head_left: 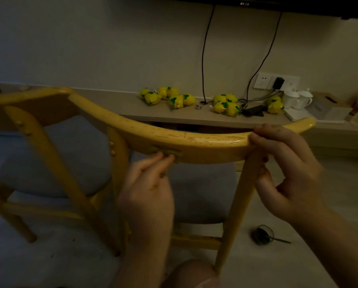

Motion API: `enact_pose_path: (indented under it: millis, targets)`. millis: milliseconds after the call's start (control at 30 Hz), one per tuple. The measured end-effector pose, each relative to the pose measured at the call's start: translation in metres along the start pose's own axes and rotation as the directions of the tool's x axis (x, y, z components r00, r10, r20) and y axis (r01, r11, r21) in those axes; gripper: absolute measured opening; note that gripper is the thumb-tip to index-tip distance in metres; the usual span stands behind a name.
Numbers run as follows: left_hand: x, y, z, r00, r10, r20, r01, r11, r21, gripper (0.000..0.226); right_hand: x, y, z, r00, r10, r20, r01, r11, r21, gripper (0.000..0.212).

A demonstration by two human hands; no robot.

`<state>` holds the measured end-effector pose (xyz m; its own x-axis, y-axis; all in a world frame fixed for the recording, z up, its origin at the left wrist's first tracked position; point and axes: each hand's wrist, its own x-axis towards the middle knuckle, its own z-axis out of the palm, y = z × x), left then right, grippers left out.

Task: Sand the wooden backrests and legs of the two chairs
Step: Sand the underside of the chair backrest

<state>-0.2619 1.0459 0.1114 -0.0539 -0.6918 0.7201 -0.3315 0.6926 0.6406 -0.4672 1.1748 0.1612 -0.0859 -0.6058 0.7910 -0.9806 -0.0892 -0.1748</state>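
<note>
A yellow wooden chair stands in front of me with a curved backrest (pixel 205 143) and a grey seat cushion (pixel 198 194). My left hand (pixel 151 183) presses a small brownish piece of sandpaper (pixel 166 152) against the underside face of the backrest near its middle. My right hand (pixel 286 169) grips the backrest where it meets the right rear leg (pixel 236 210). A second yellow chair (pixel 39 142) stands to the left, its backrest touching the first one's left end.
A long shelf (pixel 174 115) runs along the wall with yellow packets (pixel 167 97), white cups (pixel 296 99), cables and a wall socket (pixel 265 81). A dark round object (pixel 263 234) lies on the floor at the right. My knee (pixel 194 273) is at the bottom.
</note>
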Motion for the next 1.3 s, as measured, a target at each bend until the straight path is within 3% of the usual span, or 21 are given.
enact_pose_path:
  millis: [167,367,500,600,800,967,1133,1300]
  targets:
    - [0.038,-0.047,-0.032,0.999,0.043,-0.033,-0.041,0.997,0.059,0.041,0.001,-0.005,0.004,0.999,0.010,-0.031,-0.010,1.000,-0.003,0.049]
    - [0.021,-0.024,-0.019,0.999,0.031,-0.027,-0.031,0.999,-0.028,0.040,0.001,-0.008,0.009,0.996,0.059,-0.072,-0.062,0.998,-0.028,0.047]
    - [0.015,-0.010,-0.014,0.995,0.101,0.017,-0.099,0.992,-0.073,0.030,0.001,-0.016,0.008,0.993,0.109,-0.049,-0.111,0.993,-0.042,0.046]
    - [0.022,-0.019,-0.022,0.988,0.144,0.055,-0.143,0.989,-0.038,0.030,0.003,-0.023,0.004,0.990,0.137,-0.023,-0.139,0.988,-0.061,0.047]
    - [0.044,-0.041,-0.035,0.995,0.092,-0.027,-0.092,0.996,0.015,0.033,0.008,-0.034,0.006,0.983,0.179,-0.043,-0.183,0.978,-0.105,0.047]
    - [0.022,-0.015,-0.023,0.977,0.188,0.098,-0.181,0.981,-0.074,0.027,-0.002,-0.011,0.014,0.985,0.170,-0.037,-0.174,0.978,-0.112,0.047]
    - [0.042,-0.031,-0.037,0.978,0.210,0.016,-0.210,0.978,-0.019,0.025,-0.024,0.038,0.022,0.983,0.177,0.050,-0.171,0.980,-0.097,0.050]
    - [0.097,-0.070,-0.062,0.990,0.140,-0.034,-0.141,0.990,-0.013,0.044,-0.028,0.045,0.026,0.979,0.200,0.046,-0.197,0.979,-0.060,0.055]
